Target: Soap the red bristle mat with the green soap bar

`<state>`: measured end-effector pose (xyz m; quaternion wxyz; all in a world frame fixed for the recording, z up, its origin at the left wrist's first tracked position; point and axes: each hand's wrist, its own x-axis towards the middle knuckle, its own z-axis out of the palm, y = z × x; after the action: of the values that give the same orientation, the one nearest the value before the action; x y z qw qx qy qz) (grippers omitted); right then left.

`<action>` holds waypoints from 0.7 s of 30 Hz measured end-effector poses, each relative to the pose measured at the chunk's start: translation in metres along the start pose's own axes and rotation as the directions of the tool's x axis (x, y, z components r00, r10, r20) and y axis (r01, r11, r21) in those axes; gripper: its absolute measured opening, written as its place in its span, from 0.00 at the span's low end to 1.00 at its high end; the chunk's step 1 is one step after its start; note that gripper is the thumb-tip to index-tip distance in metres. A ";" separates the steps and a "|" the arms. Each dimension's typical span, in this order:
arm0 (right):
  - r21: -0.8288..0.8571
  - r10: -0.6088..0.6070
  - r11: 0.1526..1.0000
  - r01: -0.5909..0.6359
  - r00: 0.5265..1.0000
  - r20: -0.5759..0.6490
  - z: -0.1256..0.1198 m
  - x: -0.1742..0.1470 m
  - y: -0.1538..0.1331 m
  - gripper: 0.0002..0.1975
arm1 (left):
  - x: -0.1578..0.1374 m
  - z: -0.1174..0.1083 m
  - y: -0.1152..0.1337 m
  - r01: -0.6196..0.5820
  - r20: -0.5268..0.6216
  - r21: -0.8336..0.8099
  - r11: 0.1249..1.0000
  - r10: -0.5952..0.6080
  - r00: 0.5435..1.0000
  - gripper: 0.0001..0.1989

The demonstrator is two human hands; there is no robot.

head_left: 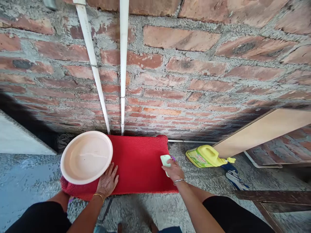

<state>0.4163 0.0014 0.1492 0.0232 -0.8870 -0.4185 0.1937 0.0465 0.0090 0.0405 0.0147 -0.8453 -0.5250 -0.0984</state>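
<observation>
A red mat with a thick, fuzzy edge lies spread out in front of me. My left hand rests flat on its left part, fingers stretched out beside the rim of a pale pink basin. That basin sits on the mat's left end and looks empty apart from a few specks. Over the mat's right end, my right hand is closed round a pale green scrub brush. Its underside is hidden.
A brick wall with two white pipes rises behind the mat. To the right are a yellow jug, a glove and a leaning board. A pale slab stands at the left.
</observation>
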 end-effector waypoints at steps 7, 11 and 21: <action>-0.015 0.192 0.981 -0.194 0.978 -0.087 -0.025 -0.021 0.024 0.13 | 0.000 -0.003 -0.001 0.024 0.009 -0.025 0.999 -0.024 1.000 0.23; 0.006 -0.063 0.998 0.063 0.998 -0.031 0.011 -0.060 -0.032 0.14 | 0.001 -0.007 -0.001 0.016 0.005 -0.039 0.999 -0.016 1.000 0.23; -0.061 -0.379 0.919 0.389 0.917 0.127 0.067 -0.097 -0.073 0.14 | 0.001 -0.006 -0.002 -0.009 -0.019 -0.014 1.000 0.009 1.000 0.23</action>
<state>0.2832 -0.0323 0.1339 -0.0007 -0.7754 -0.5930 0.2170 0.0448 0.0102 0.0468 0.0142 -0.8468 -0.5202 -0.1099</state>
